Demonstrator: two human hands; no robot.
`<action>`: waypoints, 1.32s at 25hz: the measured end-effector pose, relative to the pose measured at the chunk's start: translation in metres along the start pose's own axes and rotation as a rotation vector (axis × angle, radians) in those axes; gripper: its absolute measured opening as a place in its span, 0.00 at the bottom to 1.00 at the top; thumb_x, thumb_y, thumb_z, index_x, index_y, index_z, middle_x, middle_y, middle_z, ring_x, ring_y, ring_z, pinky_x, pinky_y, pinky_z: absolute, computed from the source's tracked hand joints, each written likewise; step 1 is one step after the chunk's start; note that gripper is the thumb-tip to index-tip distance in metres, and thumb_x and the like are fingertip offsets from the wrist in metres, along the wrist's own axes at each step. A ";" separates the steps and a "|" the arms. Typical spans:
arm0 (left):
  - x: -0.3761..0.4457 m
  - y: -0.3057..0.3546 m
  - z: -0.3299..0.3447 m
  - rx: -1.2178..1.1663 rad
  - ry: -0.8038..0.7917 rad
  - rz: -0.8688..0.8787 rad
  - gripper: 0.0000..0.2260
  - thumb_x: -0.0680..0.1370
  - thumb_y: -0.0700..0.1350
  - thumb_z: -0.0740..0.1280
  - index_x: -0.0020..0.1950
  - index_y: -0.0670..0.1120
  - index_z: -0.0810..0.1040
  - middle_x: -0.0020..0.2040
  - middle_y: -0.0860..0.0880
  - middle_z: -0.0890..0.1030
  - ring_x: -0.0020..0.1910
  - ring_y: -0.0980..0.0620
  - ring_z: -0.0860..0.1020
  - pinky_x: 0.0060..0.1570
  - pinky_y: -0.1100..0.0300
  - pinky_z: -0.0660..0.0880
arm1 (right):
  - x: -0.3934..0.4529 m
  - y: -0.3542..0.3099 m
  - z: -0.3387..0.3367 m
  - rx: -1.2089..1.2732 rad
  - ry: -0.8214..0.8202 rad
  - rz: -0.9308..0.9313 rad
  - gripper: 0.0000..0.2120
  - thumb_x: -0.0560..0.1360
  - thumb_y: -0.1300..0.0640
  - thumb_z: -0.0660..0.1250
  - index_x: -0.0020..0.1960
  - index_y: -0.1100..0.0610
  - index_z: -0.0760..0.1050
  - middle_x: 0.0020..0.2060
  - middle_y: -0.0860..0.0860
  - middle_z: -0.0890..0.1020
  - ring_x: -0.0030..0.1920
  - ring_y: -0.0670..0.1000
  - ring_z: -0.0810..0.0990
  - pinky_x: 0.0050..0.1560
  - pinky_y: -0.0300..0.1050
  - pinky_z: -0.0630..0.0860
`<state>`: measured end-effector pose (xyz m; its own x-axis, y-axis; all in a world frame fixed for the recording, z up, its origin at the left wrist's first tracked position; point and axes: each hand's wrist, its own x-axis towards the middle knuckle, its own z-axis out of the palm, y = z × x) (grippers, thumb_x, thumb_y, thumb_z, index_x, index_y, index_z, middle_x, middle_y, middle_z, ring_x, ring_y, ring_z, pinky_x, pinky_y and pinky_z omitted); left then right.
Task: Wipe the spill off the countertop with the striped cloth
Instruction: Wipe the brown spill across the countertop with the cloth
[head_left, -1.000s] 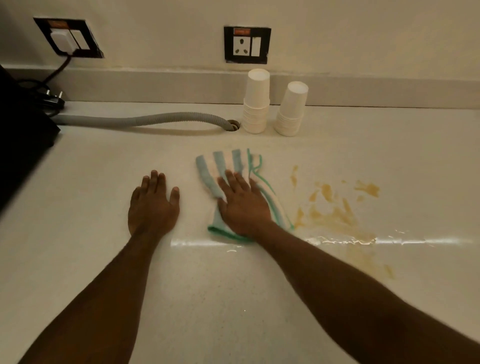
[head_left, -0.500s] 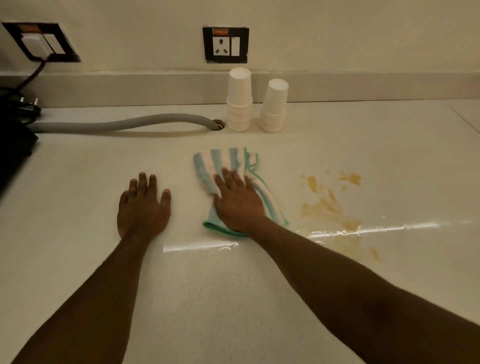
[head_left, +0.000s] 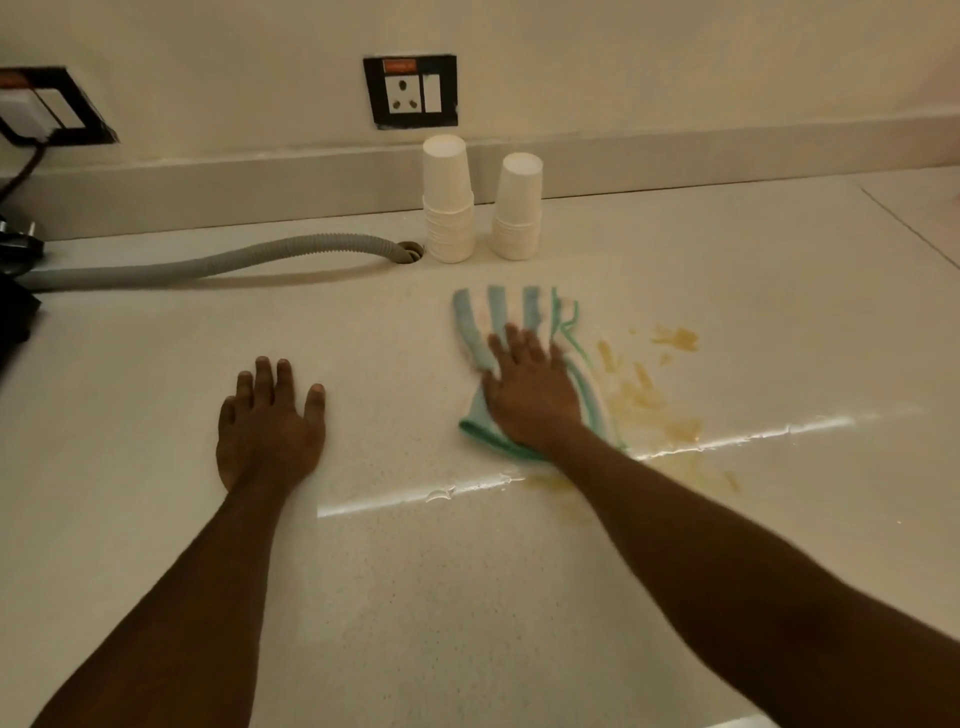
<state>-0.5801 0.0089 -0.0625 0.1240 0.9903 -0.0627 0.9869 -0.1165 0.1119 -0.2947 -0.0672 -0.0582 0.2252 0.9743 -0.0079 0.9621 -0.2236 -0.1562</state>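
Mid-wipe, I'd say: the right hand (head_left: 532, 392) is spread flat, palm pressing the cloth (head_left: 511, 317) onto the worktop (head_left: 467, 597), centre-right of frame. The spill (head_left: 644, 389) sits just right of it, so next push rightward. Left hand (head_left: 270, 423) rests flat, empty.

A pale speckled stone desk (head_left: 467, 597) carries a folded teal-striped cloth (head_left: 498, 317) at centre, a yellow-brown spill (head_left: 644, 395) right of it, two white paper-cup stacks (head_left: 449, 202) and a grey ribbed hose (head_left: 208, 262) behind.

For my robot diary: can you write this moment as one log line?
right hand flat on striped cloth | left hand flat on countertop | spill remains right of cloth
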 end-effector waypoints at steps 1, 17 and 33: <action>0.000 0.000 0.001 -0.002 -0.006 0.000 0.32 0.79 0.63 0.40 0.79 0.47 0.45 0.80 0.47 0.46 0.79 0.46 0.46 0.76 0.48 0.47 | -0.007 -0.017 0.005 0.011 -0.031 -0.070 0.29 0.79 0.43 0.41 0.78 0.52 0.49 0.79 0.53 0.50 0.78 0.55 0.47 0.74 0.58 0.42; 0.000 -0.003 0.002 -0.030 0.002 0.030 0.34 0.79 0.64 0.40 0.79 0.47 0.46 0.80 0.47 0.47 0.79 0.46 0.47 0.76 0.48 0.47 | -0.017 0.012 0.000 -0.009 -0.039 -0.029 0.28 0.80 0.44 0.44 0.78 0.53 0.50 0.79 0.53 0.51 0.78 0.55 0.49 0.74 0.59 0.44; 0.007 -0.013 0.011 -0.021 0.000 0.035 0.37 0.77 0.67 0.39 0.79 0.46 0.47 0.80 0.47 0.48 0.79 0.45 0.48 0.75 0.46 0.48 | -0.038 0.049 0.000 0.012 -0.019 0.024 0.28 0.79 0.44 0.43 0.78 0.52 0.52 0.78 0.52 0.54 0.78 0.53 0.51 0.74 0.57 0.45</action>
<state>-0.5906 0.0169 -0.0750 0.1579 0.9857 -0.0585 0.9796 -0.1490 0.1345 -0.2563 -0.1150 -0.0651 0.2447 0.9691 -0.0310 0.9546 -0.2464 -0.1675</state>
